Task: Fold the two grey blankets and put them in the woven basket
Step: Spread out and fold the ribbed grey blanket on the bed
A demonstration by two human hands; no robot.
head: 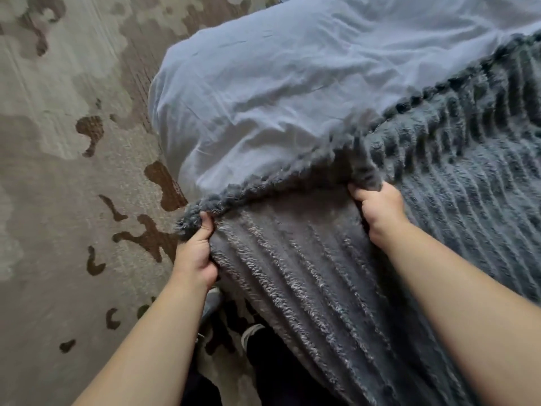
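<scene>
A fluffy grey ribbed blanket [439, 186] lies across the corner of a bed and hangs over its near edge toward me. My left hand [194, 253] grips the blanket's fringed corner at the bed's left edge, thumb on top. My right hand [377, 205] grips a bunched fold of the same edge further right, on the bed. The stretch of blanket between my hands is pulled fairly taut. Only this one blanket shows, and no woven basket is in view.
The bed is covered with a pale blue sheet [292, 83], wrinkled, filling the upper middle. A beige carpet [58, 171] with brown blotches spreads to the left. My feet in shoes [251, 332] stand at the foot of the bed below the hanging blanket.
</scene>
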